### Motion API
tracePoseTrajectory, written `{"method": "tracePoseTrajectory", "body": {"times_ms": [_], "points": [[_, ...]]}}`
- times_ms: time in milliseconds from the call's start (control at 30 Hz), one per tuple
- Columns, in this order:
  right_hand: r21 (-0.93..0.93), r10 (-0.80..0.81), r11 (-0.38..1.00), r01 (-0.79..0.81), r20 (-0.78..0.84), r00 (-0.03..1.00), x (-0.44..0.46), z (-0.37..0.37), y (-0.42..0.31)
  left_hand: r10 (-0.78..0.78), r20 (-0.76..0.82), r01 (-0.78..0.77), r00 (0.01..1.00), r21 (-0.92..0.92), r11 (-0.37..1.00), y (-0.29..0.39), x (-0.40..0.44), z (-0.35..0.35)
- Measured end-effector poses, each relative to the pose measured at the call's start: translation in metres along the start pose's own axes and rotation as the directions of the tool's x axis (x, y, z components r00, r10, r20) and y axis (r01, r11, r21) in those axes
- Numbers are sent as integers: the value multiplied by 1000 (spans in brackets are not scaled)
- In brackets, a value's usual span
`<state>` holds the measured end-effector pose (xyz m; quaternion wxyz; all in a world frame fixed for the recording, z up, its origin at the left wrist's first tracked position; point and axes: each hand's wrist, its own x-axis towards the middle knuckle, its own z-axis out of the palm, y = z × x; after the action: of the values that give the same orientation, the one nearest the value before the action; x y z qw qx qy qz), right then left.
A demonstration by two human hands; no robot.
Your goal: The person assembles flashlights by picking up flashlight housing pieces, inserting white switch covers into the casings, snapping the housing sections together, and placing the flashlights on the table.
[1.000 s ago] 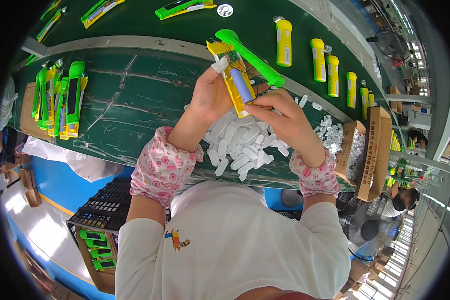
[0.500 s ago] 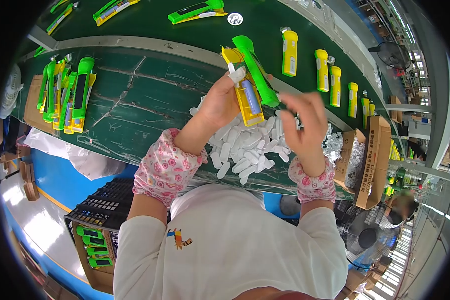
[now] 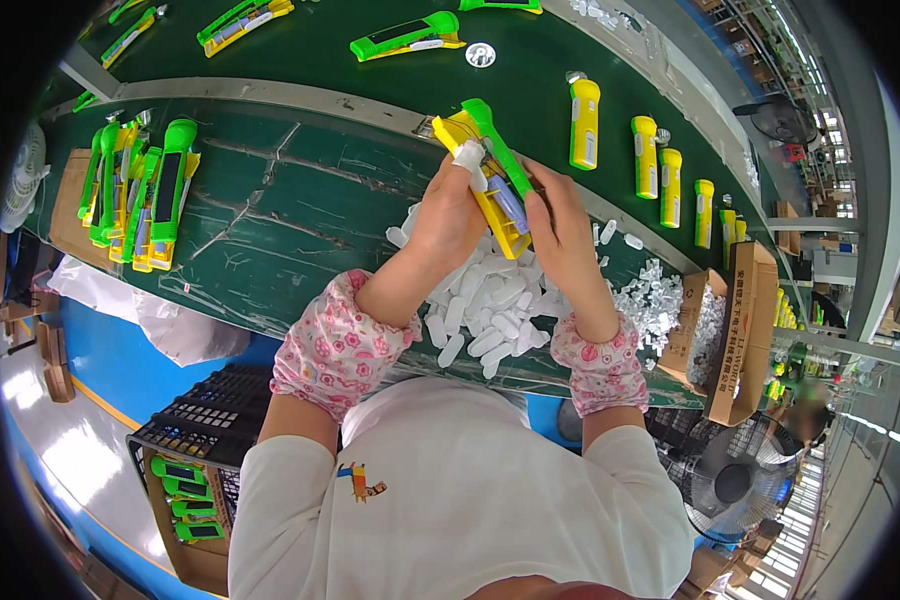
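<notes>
On my feed, yellow casing (image 3: 516,245) near twelve o'clock, left hand (image 3: 446,222), fingers holding it; right hand (image 3: 567,237), fingers around the green cover (image 3: 487,122) alongside; white pieces (image 3: 488,302) toward six o'clock from both

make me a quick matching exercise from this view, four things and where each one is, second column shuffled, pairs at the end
Things
1. blue cylindrical cell
2. heap of white oval pieces
3. round silver disc
4. printed cardboard box

Places
A. at the right end of the worktable
B. beyond the metal rail
C. in the yellow casing half held by the left hand
D. on the worktable, between the forearms

Pairs
1-C
2-D
3-B
4-A
</notes>
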<state>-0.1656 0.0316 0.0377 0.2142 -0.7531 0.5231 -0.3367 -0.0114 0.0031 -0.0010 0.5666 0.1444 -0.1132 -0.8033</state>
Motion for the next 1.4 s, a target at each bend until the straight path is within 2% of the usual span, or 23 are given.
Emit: {"method": "tracePoseTrajectory", "body": {"times_ms": [100,200,300,400,600,700,800,900,1000,1100,1200,1300,1400], "points": [[-44,-27,999,26,-20,999,-5,1,8,-19,-26,19,999,-4,1000,2,2,-2],[117,19,993,-33,119,993,-7,-9,9,-68,-17,67,998,-45,997,12,-3,8],[381,93,913,-145,151,984,-9,-10,14,-79,-14,78,997,-25,997,10,-4,9],[490,117,848,-201,197,973,-9,-11,12,-71,-4,71,997,-8,997,9,-3,6],[542,65,824,-167,203,977,-11,-12,7,-72,-23,72,997,-5,997,10,-3,6],[548,130,813,-197,158,979,-14,-4,9,-83,-30,83,996,-4,997,9,-1,1],[466,187,856,-225,127,974,-14,-1,2,-95,-97,91,991,-42,995,7,-2,4],[364,151,910,-198,155,976,-10,-1,-6,-75,-65,73,995,-33,997,7,-3,3],[337,202,906,-254,183,962,-8,0,-11,-87,-92,85,992,-22,996,10,-4,6],[450,102,877,-168,167,981,-7,0,1,-42,-77,39,996,-34,999,6,-2,2],[434,152,884,-176,89,984,-8,5,3,30,-100,-30,995,3,1000,0,0,0],[196,108,975,-100,-32,994,-11,18,0,75,-124,-77,989,-8,997,-2,0,-3],[98,67,993,-58,-95,993,-12,26,-6,97,-167,-93,981,32,995,-1,0,-4]]}}
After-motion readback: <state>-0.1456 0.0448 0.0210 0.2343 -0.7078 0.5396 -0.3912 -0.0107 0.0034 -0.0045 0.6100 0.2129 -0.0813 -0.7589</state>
